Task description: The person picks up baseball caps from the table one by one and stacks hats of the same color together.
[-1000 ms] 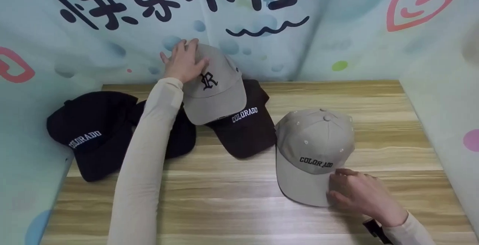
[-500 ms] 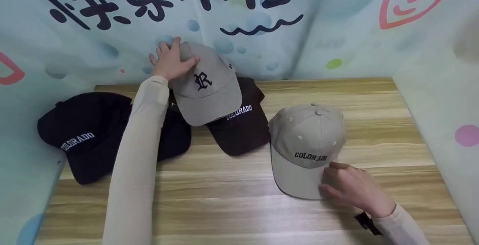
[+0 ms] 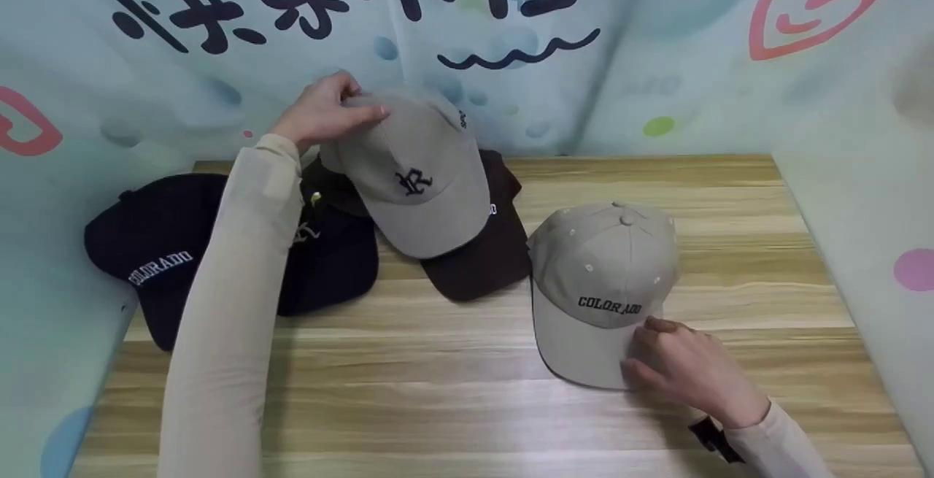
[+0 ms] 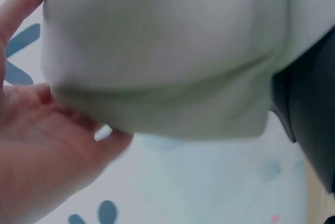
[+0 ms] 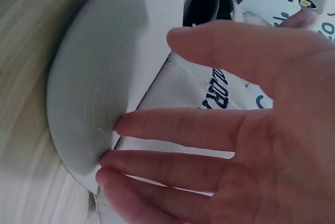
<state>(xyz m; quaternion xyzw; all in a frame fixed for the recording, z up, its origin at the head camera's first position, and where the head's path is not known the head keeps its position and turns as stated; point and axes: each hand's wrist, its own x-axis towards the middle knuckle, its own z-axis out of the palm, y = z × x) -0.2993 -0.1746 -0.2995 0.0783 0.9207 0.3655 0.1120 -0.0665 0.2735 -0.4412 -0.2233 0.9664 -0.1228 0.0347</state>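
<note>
My left hand (image 3: 314,114) grips the crown of a light grey baseball cap (image 3: 427,164) with a dark R-like letter, thumb on top, other fingers mostly hidden behind it. That cap is tilted over a dark brown cap (image 3: 478,270) and covers most of its lettering. In the left wrist view, my thumb and a finger lie at the edge of the grey fabric (image 4: 157,35). My right hand (image 3: 697,368) is at the brim of a second grey cap (image 3: 609,259) marked COLORADO; the right wrist view shows its nearly straight fingertips touching the brim (image 5: 99,82).
A navy COLORADO cap (image 3: 164,219) lies at the left, partly behind my left sleeve (image 3: 226,347). Beside it is another navy cap (image 3: 336,266) with a light letter. A printed cloth (image 3: 657,84) backs the wooden tabletop (image 3: 438,390).
My left hand has shifted left and closed on the back of the R cap's crown, and the cap has tipped forward and moved slightly right over the brown one. The right hand stays at its brim.
</note>
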